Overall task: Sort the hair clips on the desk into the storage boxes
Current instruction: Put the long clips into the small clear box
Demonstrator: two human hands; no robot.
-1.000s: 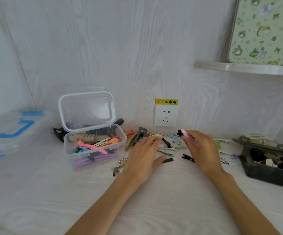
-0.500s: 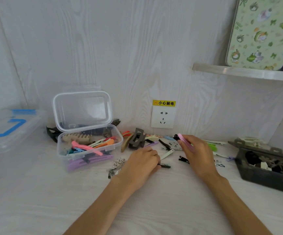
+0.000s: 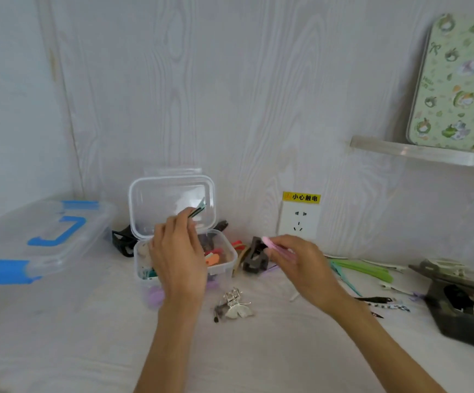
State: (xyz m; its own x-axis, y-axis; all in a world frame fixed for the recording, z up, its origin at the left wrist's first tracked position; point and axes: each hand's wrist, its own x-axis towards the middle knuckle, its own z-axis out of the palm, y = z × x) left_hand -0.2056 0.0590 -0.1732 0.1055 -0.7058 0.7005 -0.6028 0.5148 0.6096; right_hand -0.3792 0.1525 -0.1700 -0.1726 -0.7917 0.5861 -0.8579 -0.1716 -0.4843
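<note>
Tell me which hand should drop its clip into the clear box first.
Left. The left hand holds a dark clip right above the open clear box. The right hand pinches a pink clip off to the box's right, above the desk.

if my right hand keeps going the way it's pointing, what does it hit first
Probably the dark claw clip: the right hand and its pink clip point left toward it. Depth is unclear.
</note>
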